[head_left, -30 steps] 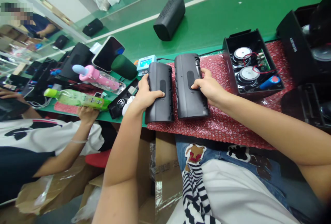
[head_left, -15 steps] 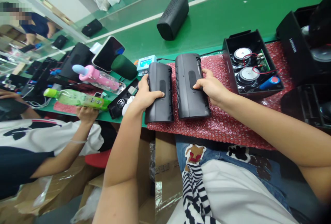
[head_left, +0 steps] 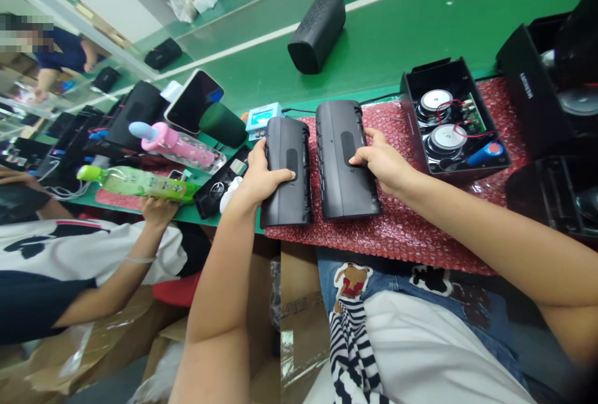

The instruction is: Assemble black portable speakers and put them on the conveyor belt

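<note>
My left hand grips the left black speaker housing half, thumb on its face and fingers round the outer edge. A second black housing half is in my right hand, whose thumb presses near a dark oval patch while the fingers curl behind its right side. The two halves are side by side, a narrow gap between them, over red bubble wrap. Right of them sits an open speaker box with two round drivers, red wires and a blue cylindrical battery. My fingertips are partly hidden behind the housings.
A finished-looking black speaker lies on the green conveyor. More open boxes crowd the right. At left are a phone, a pink bottle, a green bottle and a co-worker's hand.
Both hands keep hold of the two housing halves, which sit slightly lower in view. The speaker on the conveyor appears slightly farther right.
</note>
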Motion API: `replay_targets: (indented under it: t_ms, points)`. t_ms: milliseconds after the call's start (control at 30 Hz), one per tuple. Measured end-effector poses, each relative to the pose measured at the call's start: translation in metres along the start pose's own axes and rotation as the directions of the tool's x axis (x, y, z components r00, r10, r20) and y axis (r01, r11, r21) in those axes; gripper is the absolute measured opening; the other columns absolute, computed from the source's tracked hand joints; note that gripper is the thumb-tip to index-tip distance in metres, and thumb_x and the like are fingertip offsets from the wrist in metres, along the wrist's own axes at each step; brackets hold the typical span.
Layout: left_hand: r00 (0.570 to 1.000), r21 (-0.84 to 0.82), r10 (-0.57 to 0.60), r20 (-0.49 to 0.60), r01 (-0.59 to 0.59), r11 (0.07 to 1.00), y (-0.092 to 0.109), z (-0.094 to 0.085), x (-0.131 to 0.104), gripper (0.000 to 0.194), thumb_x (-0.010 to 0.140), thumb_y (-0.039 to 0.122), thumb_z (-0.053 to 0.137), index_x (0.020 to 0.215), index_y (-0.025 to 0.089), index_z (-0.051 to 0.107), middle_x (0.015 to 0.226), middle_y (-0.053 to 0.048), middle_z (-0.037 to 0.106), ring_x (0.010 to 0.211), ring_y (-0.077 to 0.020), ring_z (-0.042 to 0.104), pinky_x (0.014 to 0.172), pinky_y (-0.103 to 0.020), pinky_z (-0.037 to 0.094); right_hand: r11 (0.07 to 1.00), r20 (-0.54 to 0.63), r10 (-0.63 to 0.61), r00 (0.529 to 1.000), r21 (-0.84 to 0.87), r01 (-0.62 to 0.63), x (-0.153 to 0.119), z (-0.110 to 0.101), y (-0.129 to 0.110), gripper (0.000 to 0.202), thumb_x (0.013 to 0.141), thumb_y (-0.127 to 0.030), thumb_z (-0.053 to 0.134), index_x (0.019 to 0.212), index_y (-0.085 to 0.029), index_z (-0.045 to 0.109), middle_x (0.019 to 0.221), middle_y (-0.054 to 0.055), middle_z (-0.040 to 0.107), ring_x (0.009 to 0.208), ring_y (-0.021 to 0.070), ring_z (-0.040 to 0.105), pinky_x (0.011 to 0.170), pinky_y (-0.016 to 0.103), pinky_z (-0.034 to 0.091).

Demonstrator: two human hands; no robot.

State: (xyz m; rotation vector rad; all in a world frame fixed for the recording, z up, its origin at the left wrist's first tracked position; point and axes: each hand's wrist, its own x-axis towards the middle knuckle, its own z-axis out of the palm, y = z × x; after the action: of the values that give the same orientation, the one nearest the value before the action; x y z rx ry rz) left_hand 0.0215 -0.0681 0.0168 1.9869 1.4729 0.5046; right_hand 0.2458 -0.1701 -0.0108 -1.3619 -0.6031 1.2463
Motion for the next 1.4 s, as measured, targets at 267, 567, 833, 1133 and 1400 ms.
replay_targets:
  t_ms: [267, 567, 833, 1133, 1400]
  points:
    - [0.998, 0.005, -0.056, 0.011, 0.055, 0.998, 0.011, -0.002, -0.007, 0.104, 0.052, 0.033, 0.074, 0.144, 0.023, 0.027, 0.145, -0.012, 0.029, 0.14, -0.0341, 0.024, 0.118, -0.047, 0.018, 0.996, 0.02, 0.028, 0.999, 0.086, -0.03, -0.006, -0.003, 0.0, 0.086, 0.051, -0.02, 0.063, 0.132, -0.025, 0.034, 0.113, 0.006, 0.06, 0.101, 0.0254, 0.057, 0.086, 0.04, 0.052]
    - [0.998, 0.02, -0.056, 0.025, 0.056, 0.998, 0.018, -0.001, -0.013, 0.106, 0.055, 0.036, 0.074, 0.147, 0.022, 0.023, 0.15, -0.014, 0.024, 0.144, -0.0336, 0.017, 0.119, -0.047, 0.013, 0.986, 0.124, 0.048, 0.991, 0.152, -0.067, -0.008, -0.005, -0.005, 0.094, 0.052, -0.017, 0.072, 0.135, -0.028, 0.03, 0.12, 0.006, 0.06, 0.107, 0.0241, 0.06, 0.1, 0.044, 0.046]
    - [0.998, 0.016, -0.052, 0.04, 0.051, 0.999, 0.02, 0.0, -0.014, 0.105, 0.058, 0.034, 0.074, 0.148, 0.022, 0.022, 0.15, -0.014, 0.023, 0.144, -0.0336, 0.019, 0.12, -0.047, 0.013, 0.98, 0.065, 0.066, 0.996, 0.183, -0.077, -0.019, -0.022, 0.007, 0.086, 0.064, -0.028, 0.071, 0.141, -0.031, 0.032, 0.125, 0.006, 0.061, 0.116, 0.023, 0.059, 0.107, 0.044, 0.041]
    - [0.998, 0.044, -0.058, 0.026, 0.057, 0.997, 0.019, 0.0, -0.014, 0.104, 0.059, 0.035, 0.072, 0.149, 0.018, 0.022, 0.149, -0.015, 0.026, 0.143, -0.0337, 0.022, 0.119, -0.047, 0.017, 0.968, -0.108, -0.032, 0.994, -0.251, 0.004, -0.074, -0.044, 0.02, 0.073, 0.083, -0.05, 0.05, 0.148, -0.023, 0.029, 0.156, 0.005, 0.026, 0.145, 0.0227, 0.022, 0.12, 0.044, 0.018]
    - [0.999, 0.022, -0.033, 0.035, 0.033, 0.999, 0.022, 0.001, -0.015, 0.105, 0.059, 0.034, 0.073, 0.149, 0.017, 0.021, 0.15, -0.016, 0.024, 0.142, -0.0337, 0.023, 0.119, -0.046, 0.018, 0.49, 0.428, -0.396, 0.812, -0.65, 0.581, -0.071, -0.009, -0.056, 0.042, 0.087, -0.027, 0.047, 0.126, -0.021, 0.059, 0.135, 0.008, 0.056, 0.129, 0.0252, 0.048, 0.112, 0.049, 0.033]
